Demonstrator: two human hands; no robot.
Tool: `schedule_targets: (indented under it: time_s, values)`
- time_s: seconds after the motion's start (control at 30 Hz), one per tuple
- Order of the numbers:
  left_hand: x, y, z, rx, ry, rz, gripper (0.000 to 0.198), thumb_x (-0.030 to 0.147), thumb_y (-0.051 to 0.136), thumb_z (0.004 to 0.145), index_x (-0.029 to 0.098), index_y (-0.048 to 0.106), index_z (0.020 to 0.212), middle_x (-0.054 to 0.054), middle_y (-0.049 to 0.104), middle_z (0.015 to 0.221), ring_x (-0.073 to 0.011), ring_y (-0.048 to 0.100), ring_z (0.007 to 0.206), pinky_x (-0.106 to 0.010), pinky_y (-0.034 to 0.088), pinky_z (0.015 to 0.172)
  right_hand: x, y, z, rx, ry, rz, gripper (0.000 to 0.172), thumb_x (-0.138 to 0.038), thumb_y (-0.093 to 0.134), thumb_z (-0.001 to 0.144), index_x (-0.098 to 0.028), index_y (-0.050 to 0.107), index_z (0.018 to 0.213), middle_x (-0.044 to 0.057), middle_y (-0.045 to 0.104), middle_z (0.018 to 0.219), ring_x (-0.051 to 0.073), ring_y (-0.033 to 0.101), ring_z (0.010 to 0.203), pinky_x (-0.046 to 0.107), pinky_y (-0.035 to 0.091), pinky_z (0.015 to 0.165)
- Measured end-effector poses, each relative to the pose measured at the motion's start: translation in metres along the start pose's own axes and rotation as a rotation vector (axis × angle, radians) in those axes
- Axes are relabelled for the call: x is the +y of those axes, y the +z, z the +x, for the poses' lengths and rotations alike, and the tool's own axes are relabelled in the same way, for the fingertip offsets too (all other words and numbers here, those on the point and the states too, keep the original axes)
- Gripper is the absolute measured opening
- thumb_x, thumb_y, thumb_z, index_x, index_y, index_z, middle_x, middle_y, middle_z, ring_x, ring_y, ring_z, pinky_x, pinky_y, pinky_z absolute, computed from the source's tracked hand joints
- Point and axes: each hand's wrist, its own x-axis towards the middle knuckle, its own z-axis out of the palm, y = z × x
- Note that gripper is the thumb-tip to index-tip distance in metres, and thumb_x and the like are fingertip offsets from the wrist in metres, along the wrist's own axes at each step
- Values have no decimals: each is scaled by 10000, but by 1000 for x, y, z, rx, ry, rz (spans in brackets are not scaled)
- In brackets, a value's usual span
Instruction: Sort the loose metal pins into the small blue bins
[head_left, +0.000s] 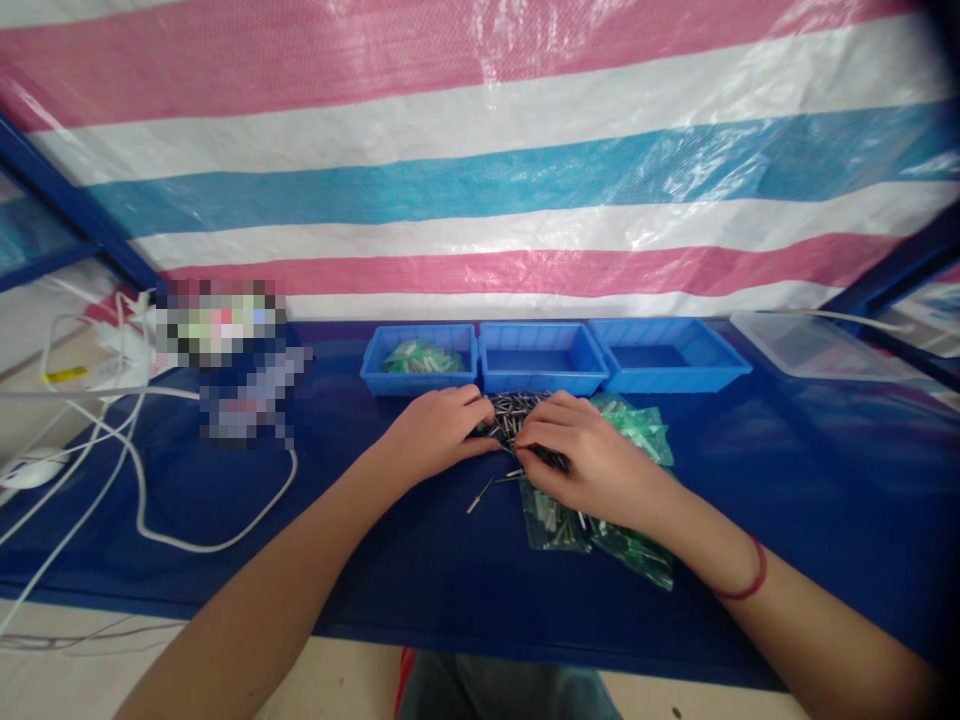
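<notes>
A heap of blind rivets (512, 408), thin metal pins with thicker ends, lies on the blue table between my two hands. At its left side my left hand (442, 425) is curled, with thumb and fingers around something small that they mostly hide. My right hand (581, 445) is over the heap's right side, thumb and fingertips pinched on what looks like a rivet. One loose rivet (480, 496) lies in front of the heap. Green-tinted plastic bags (556, 522) with rivets lie under and beside my right hand, and another green bag (649, 430) is behind it.
Three blue bins stand along the back: the left bin (375, 378) holds green bags, beside the middle bin (544, 382) and right bin (675, 380). A clear plastic lid (817, 345) lies at right. White cables (217, 548) and a mouse (34, 468) are at left.
</notes>
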Motion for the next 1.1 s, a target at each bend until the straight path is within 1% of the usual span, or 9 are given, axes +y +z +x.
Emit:
schedule_targets:
  time_s: [0.13,0.23,0.3,0.4,0.57,0.77,0.93,1.0,1.1]
  values:
    - [5,0,1,16,28,87,179,335,554,892,165,611,888,-36,605,936,-175,592,820,-266,423,696,-1,0,0,12,1,-3,149,-179,514,861,-188,631,769,38,601,738,172,515,765,333,356,734]
    - [6,-1,1,44,37,154,163,260,504,909,163,623,856,-34,614,893,-171,590,808,-271,420,706,0,1,-1,24,9,-8,137,-180,520,859,-191,626,773,36,605,744,173,521,774,333,357,737]
    - [5,-2,2,74,29,167,169,247,491,910,166,629,858,-31,611,870,-169,588,796,-273,417,698,0,1,-1,25,12,-11,129,-179,523,856,-190,624,776,35,607,746,174,522,779,333,357,740]
    - [4,-4,2,104,15,150,184,257,475,922,161,630,898,-37,609,875,-171,584,807,-278,419,712,1,1,-1,26,11,-13,130,-185,523,860,-186,618,771,36,608,743,174,521,782,331,358,740]
    - [4,-8,2,150,-6,104,233,261,401,965,150,604,932,-53,616,915,-182,583,879,-302,413,793,1,1,-1,29,10,-12,127,-180,522,859,-182,613,770,35,609,742,173,519,782,326,359,736]
    - [5,-12,0,252,-64,42,217,261,376,973,160,566,946,-57,635,942,-193,576,904,-323,386,818,2,0,0,37,5,-13,145,-183,506,867,-182,616,773,43,608,736,175,524,768,329,367,726]
    - [7,-12,-1,283,-77,2,209,269,360,980,168,539,941,-47,647,923,-192,572,890,-328,375,830,1,1,-1,31,0,-5,138,-174,514,860,-189,615,767,42,611,732,178,536,770,330,380,733]
    - [7,-12,0,288,-73,-11,201,269,364,980,171,535,944,-41,648,919,-191,569,885,-330,373,834,1,1,-1,52,17,-2,117,-176,515,861,-191,617,806,48,621,762,184,542,774,336,393,738]
    - [6,-11,0,308,-62,-37,189,263,369,978,173,532,945,-36,643,909,-185,565,863,-333,377,836,2,3,-1,114,57,-5,124,-184,519,860,-188,599,955,73,641,884,213,558,831,364,422,766]
